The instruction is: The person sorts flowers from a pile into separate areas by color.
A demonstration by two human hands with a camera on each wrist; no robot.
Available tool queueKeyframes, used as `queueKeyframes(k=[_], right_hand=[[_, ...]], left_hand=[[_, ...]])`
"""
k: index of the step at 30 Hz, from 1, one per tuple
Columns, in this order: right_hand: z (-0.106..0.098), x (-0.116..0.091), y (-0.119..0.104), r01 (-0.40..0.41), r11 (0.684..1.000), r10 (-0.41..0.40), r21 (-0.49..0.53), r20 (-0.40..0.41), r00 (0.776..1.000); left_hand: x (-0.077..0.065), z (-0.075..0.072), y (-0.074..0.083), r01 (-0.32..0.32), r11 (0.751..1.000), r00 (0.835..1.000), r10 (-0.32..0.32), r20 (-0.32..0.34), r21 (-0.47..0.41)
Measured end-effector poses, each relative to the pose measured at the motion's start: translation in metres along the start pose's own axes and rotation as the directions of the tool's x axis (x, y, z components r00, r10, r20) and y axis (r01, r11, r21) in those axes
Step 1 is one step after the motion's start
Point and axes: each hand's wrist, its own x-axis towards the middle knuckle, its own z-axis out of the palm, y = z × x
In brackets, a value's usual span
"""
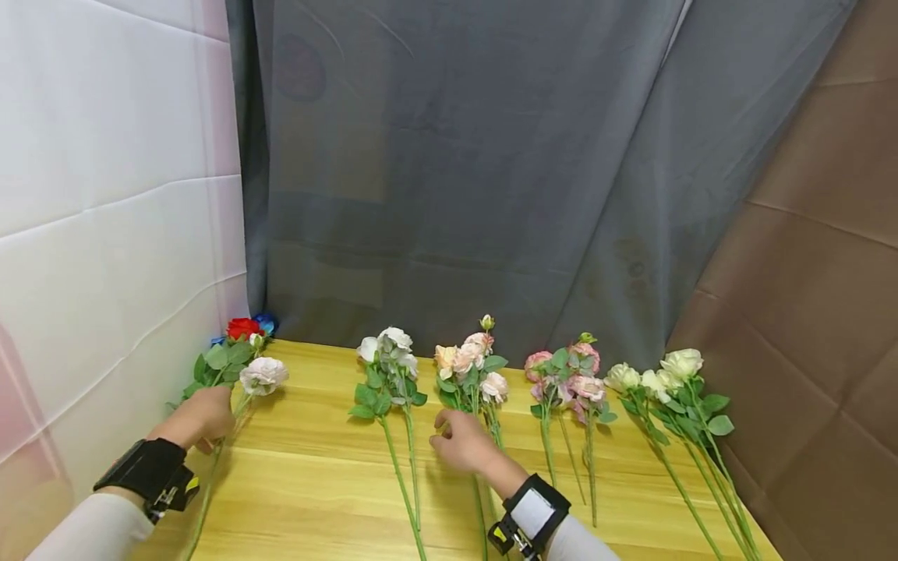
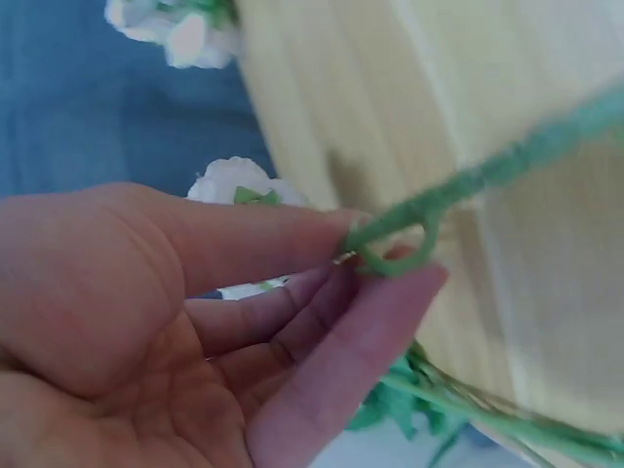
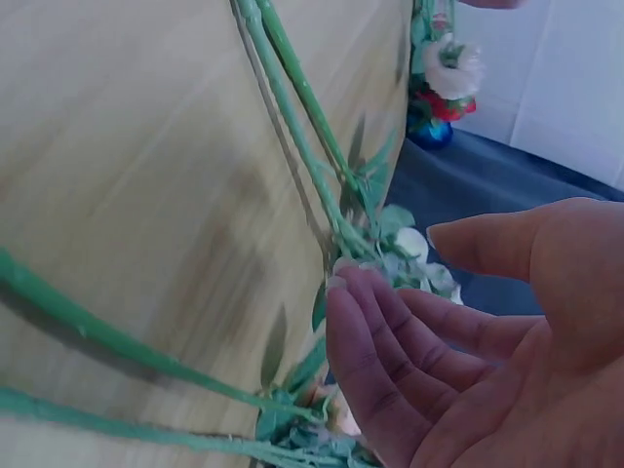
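Observation:
At the left side of the table my left hand (image 1: 199, 414) pinches a flower's green stem (image 2: 497, 168) between thumb and fingertips. A pale pinkish-white flower (image 1: 263, 376) shows just beyond that hand, next to a red flower (image 1: 243, 327) and partly hidden blue ones (image 1: 265, 323). My right hand (image 1: 463, 442) holds nothing. In the right wrist view its fingers (image 3: 375, 336) are loosely bent, with the thumb apart. It is over the stems of the peach-pink flowers (image 1: 468, 358), to the right of the white flowers (image 1: 394, 343).
Pink flowers (image 1: 588, 387) and cream-white roses (image 1: 682, 364) lie farther right on the yellow wooden table (image 1: 316, 467), stems toward me. A grey curtain (image 1: 449, 171) hangs behind the table, a white cloth (image 1: 119, 195) at the left and a brown cloth (image 1: 821, 312) at the right.

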Motion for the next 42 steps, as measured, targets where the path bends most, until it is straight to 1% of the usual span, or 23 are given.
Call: queueKeyframes(k=[2,4,9,14,18,20,23,26,27,29,31,35,39,42], right_hand=[[-0.004,0.000,0.001,0.006,1.000,-0.006,0.016,-0.008,1.000],[-0.008,0.002,0.002,0.018,1.000,-0.018,0.016,-0.026,1.000],[-0.010,0.006,-0.004,0.051,0.998,-0.050,0.023,-0.036,0.998],[0.000,0.005,-0.014,0.115,0.992,-0.115,0.042,-0.005,0.993],[0.011,0.005,-0.022,0.171,0.983,-0.174,0.072,0.040,0.984],[0.017,0.005,-0.026,0.178,0.977,-0.187,0.119,0.068,0.980],[0.025,0.005,-0.033,0.145,0.958,-0.181,0.249,0.127,0.975],[0.032,0.003,-0.040,0.073,0.912,-0.165,0.403,0.199,0.966],[0.034,0.003,-0.043,0.055,0.895,-0.165,0.442,0.216,0.962],[0.038,0.002,-0.047,0.033,0.871,-0.169,0.491,0.236,0.957],[0.042,0.001,-0.052,0.031,0.860,-0.172,0.509,0.232,0.957],[0.047,0.002,-0.056,0.064,0.860,-0.175,0.507,0.174,0.969],[0.049,0.004,-0.055,0.100,0.876,-0.168,0.473,0.105,0.980],[0.049,0.005,-0.053,0.120,0.894,-0.172,0.433,0.082,0.982]], left_hand=[[-0.002,-0.001,0.009,-0.025,0.999,1.000,0.025,0.003,-0.046],[-0.003,0.001,0.018,-0.057,0.994,0.998,0.058,0.002,-0.089],[-0.005,0.011,0.041,-0.127,0.978,0.991,0.120,-0.051,-0.166],[-0.007,0.020,0.066,-0.159,0.958,0.985,0.136,-0.109,-0.239],[-0.004,0.027,0.087,-0.182,0.939,0.978,0.143,-0.150,-0.292],[-0.002,0.031,0.097,-0.199,0.931,0.974,0.153,-0.168,-0.306],[0.001,0.037,0.113,-0.222,0.916,0.968,0.167,-0.185,-0.333],[0.002,0.043,0.127,-0.245,0.901,0.963,0.182,-0.199,-0.359],[0.002,0.045,0.132,-0.248,0.894,0.962,0.184,-0.200,-0.373],[0.003,0.049,0.139,-0.256,0.882,0.961,0.188,-0.203,-0.395],[0.004,0.052,0.146,-0.260,0.872,0.960,0.187,-0.209,-0.414],[0.008,0.057,0.157,-0.268,0.862,0.957,0.185,-0.225,-0.431],[0.010,0.061,0.161,-0.280,0.854,0.953,0.193,-0.233,-0.439],[0.011,0.063,0.163,-0.292,0.853,0.949,0.200,-0.246,-0.433]])
